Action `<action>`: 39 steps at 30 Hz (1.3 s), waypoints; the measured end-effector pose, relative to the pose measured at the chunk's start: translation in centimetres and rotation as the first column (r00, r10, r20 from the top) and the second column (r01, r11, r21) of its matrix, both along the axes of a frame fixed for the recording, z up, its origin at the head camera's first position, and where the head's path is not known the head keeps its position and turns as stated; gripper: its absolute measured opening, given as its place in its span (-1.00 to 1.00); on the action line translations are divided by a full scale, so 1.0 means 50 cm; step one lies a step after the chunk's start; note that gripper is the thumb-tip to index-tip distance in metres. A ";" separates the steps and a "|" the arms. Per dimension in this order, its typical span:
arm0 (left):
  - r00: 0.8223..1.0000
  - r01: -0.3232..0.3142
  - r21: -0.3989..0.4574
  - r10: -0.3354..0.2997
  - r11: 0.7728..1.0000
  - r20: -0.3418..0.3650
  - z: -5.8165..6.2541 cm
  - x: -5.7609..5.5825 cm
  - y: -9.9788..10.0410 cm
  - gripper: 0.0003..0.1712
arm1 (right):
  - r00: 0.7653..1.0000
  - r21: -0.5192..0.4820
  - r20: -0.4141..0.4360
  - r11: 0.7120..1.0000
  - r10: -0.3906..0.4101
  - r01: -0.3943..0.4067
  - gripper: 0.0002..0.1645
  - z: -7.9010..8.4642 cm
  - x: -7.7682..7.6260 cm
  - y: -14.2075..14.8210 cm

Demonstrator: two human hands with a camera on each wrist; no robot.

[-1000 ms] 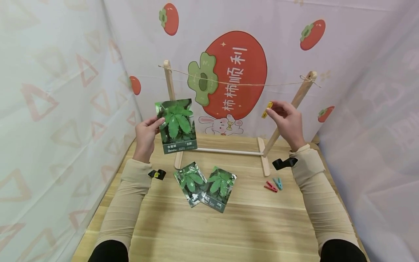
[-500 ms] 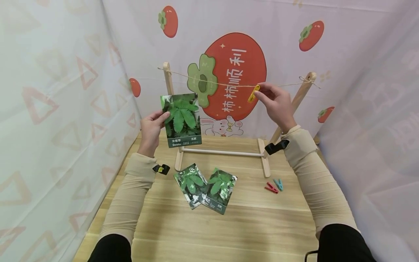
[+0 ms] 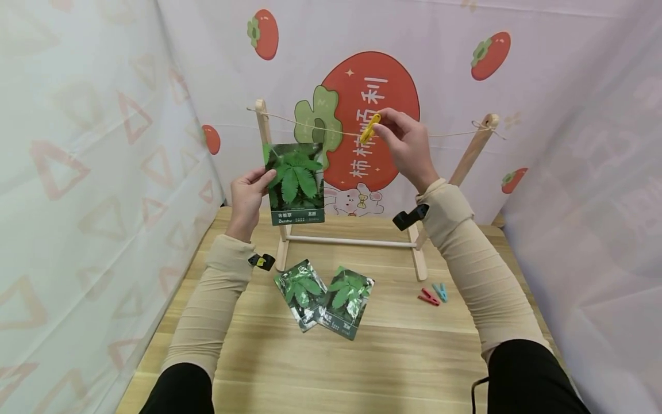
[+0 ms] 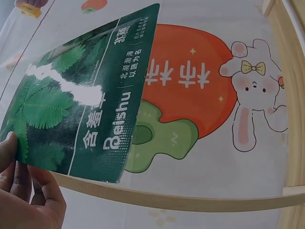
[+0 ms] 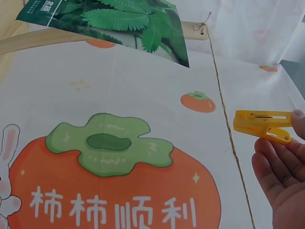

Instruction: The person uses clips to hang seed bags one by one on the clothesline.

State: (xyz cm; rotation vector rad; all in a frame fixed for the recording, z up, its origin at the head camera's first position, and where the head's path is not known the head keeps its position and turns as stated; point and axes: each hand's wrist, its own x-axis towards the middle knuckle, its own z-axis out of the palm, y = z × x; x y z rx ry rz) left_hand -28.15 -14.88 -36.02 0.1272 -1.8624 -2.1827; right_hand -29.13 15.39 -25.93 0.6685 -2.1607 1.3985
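Observation:
My left hand (image 3: 249, 201) pinches the left edge of a green seed packet (image 3: 296, 184) with a fern-like leaf picture, holding it upright below the string (image 3: 331, 130). The same packet (image 4: 81, 95) fills much of the left wrist view. Between thumb and fingertips, my right hand (image 3: 408, 146) holds a yellow clothespin (image 3: 369, 128) close to the string. In the right wrist view the yellow clothespin (image 5: 262, 125) points its tip at the string (image 5: 224, 109); whether they touch I cannot tell. Two more seed packets (image 3: 300, 290) overlap on the table.
A wooden frame (image 3: 470, 150) carries the string between two posts, with a white rod (image 3: 351, 240) low down. A red clothespin (image 3: 428, 297) and a blue clothespin (image 3: 441, 292) lie on the wooden table (image 3: 331, 374) at right. Printed cloth walls enclose the back and sides.
My right hand has moved left and up with the yellow clothespin, along the string. The left hand has carried its packet right and slightly up, toward the string.

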 end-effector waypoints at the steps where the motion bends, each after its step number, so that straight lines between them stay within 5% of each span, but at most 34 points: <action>1: 1.000 0.006 0.004 -0.006 1.000 -0.001 0.000 -0.001 0.002 -0.85 | 1.000 0.002 0.000 1.000 0.000 0.000 -0.67 0.004 -0.002 -0.008; 20: 1.000 0.028 0.031 -0.028 0.999 -0.011 0.012 -0.020 0.022 -0.92 | 1.000 0.167 -0.001 0.986 0.028 -0.027 -0.77 0.062 -0.052 -0.147; 39: 0.999 0.018 0.005 -0.018 1.000 -0.030 0.022 -0.031 0.045 -0.96 | 0.999 0.279 0.054 0.960 -0.001 -0.014 -0.77 0.052 -0.060 -0.203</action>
